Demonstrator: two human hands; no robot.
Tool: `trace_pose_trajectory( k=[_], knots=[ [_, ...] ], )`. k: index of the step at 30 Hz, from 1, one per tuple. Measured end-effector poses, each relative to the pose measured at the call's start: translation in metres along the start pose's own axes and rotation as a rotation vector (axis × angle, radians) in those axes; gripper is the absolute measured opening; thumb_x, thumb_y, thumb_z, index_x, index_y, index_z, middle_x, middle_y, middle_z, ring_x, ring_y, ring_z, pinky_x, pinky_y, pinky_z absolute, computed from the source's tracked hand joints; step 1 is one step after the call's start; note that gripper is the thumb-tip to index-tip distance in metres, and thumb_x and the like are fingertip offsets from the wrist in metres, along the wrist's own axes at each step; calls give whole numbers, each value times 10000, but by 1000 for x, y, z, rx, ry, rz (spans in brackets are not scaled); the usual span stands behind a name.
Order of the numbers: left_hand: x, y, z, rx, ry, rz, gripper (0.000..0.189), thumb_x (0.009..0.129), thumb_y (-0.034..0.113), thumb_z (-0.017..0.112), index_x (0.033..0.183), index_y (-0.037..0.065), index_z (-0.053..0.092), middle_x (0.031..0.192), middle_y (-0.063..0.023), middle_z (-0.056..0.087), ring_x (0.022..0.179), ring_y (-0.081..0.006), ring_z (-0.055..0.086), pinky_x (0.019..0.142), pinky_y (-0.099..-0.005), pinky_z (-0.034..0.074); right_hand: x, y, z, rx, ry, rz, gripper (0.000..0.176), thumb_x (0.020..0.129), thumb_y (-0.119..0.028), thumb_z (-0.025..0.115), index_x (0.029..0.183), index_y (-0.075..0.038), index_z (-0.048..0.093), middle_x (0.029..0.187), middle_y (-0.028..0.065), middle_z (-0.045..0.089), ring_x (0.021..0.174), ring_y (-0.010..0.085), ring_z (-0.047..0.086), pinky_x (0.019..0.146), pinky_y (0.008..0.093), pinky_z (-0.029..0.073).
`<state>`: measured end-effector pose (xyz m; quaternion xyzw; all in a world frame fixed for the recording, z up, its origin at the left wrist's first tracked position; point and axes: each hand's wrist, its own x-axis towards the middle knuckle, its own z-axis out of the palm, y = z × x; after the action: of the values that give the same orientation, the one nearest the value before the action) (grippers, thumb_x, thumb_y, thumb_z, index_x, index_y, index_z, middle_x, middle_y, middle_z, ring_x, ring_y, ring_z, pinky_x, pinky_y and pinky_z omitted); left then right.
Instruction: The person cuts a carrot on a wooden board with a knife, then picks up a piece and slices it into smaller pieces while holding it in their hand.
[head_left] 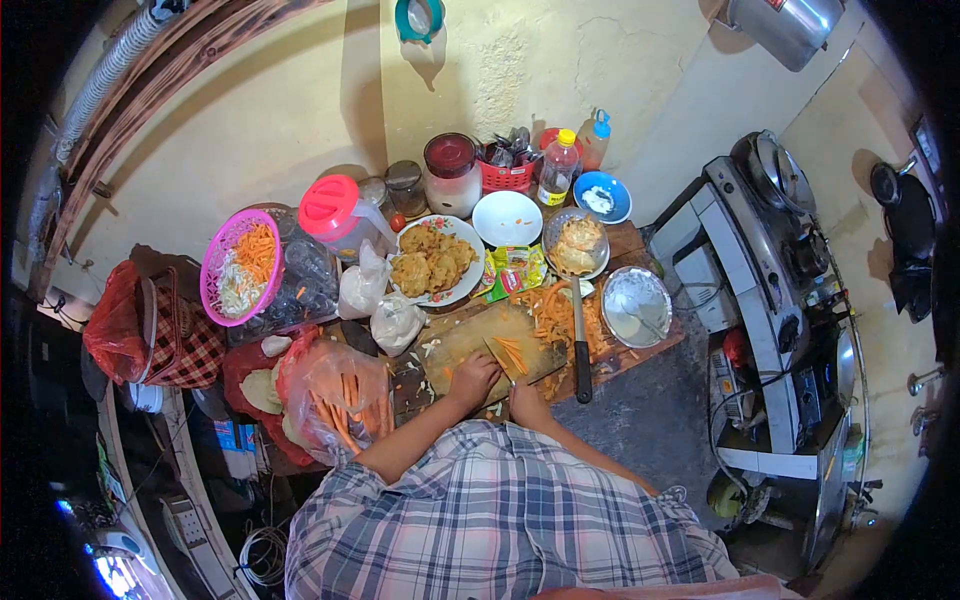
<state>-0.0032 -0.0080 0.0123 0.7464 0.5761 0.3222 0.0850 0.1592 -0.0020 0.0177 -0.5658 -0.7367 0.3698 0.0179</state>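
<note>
In the head view, the cutting board [460, 335] lies on the desk [640, 350] in front of a person in a plaid shirt. The left hand [474, 379] rests on the near edge of the board with its fingers bent down. Whether it pins anything underneath cannot be told. The right hand [526, 402], just beside it at the board's near right corner, is closed around the handle of a knife [497, 360]. The blade slants up over the board between the two hands. A few carrot sticks [513, 354] lie on the board, touching the blade's right side and just beyond both hands. A black-handled knife [580, 352] lies unheld along the board's right edge, over a pile of carrot strips [553, 312]. Behind the board sits a plate of fritters [435, 262], and to its right a steel bowl [636, 306].
</note>
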Motion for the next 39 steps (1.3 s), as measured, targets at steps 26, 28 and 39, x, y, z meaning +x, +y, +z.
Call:
trace_pose_trajectory(
  k=[26, 28, 39],
  knots=[
    [-3, -2, 4, -46, 15, -19, 79, 720, 110, 642, 755, 39, 646, 817, -73, 620, 811, -246, 579, 679, -347, 501, 0, -2, -2, -9, -21, 16, 302, 908, -219, 439, 977, 63, 521, 755, 314, 599, 744, 461, 606, 665, 536, 475],
    [-2, 1, 2, -43, 31, 1, 78, 724, 106, 638, 760, 37, 643, 826, -78, 619, 817, -250, 578, 684, -348, 500, -3, -1, -3, -14, 9, 14, 308, 908, -230, 444, 970, 61, 524, 757, 310, 601, 736, 461, 604, 657, 534, 474],
    [2, 13, -7, -29, 15, -121, 409, 750, 284, 671, 1094, 76, 597, 1192, -174, 510, 1108, -371, 465, 972, -478, 366, -33, 3, -49, -212, 233, -123, 291, 844, -226, 564, 996, 20, 535, 886, 234, 600, 854, 388, 608, 719, 471, 489]
  ],
)
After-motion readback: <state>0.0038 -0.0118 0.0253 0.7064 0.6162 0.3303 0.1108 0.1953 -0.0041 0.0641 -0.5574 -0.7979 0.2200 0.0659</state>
